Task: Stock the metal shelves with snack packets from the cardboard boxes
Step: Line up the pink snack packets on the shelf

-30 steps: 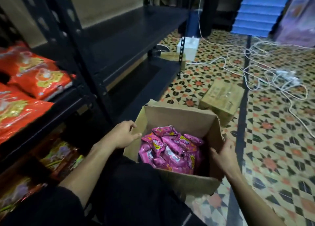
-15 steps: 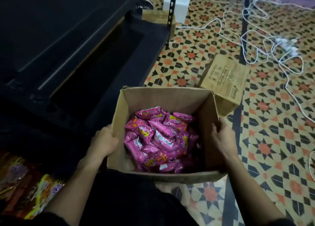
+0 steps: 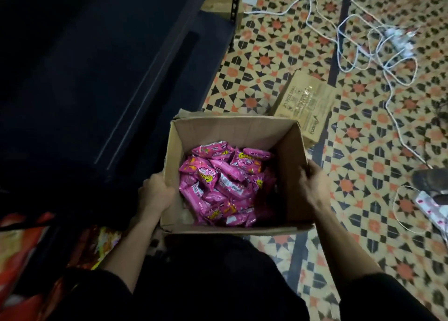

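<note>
The left hand and right hand clasp opposite walls of the open cardboard box, the fingers of each curled round the rim. A two-sided hold like this probably keeps the floppy, creased board square and level while it is brought to the metal shelves just to its left. Whether the box rests on the floor or is lifted, I cannot tell. The pink snack packets lie loosely heaped in the bottom, glossy, crinkled film pillows with yellow lettering. They should slide easily, so an upright box suits them. The shelves are dark, flat and matte, with orange packets on a lower level. A second cardboard box lies on the patterned tile floor, near tangled white cables.
</note>
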The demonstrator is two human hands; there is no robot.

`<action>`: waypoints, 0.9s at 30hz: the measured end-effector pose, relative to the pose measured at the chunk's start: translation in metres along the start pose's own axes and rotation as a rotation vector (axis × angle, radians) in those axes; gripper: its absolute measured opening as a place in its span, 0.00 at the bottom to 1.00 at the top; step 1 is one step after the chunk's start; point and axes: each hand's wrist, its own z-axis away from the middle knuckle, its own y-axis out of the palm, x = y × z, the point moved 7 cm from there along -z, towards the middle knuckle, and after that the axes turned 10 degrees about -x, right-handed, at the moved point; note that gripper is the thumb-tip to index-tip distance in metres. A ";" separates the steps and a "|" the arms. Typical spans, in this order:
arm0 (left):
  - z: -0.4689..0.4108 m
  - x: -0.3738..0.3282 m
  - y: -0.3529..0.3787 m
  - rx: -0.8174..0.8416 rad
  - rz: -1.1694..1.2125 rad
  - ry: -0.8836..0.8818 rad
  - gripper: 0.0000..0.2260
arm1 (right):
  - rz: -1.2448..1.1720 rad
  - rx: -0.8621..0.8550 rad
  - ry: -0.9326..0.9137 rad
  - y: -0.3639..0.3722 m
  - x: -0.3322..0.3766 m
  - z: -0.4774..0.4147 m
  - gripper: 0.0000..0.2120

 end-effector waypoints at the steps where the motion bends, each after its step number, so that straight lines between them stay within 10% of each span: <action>1: 0.009 -0.007 -0.011 0.002 -0.001 0.000 0.13 | -0.010 -0.002 0.010 -0.013 0.005 0.003 0.12; 27: 0.176 -0.232 -0.226 0.001 -0.022 -0.008 0.12 | -0.206 0.024 0.134 -0.354 0.107 -0.028 0.08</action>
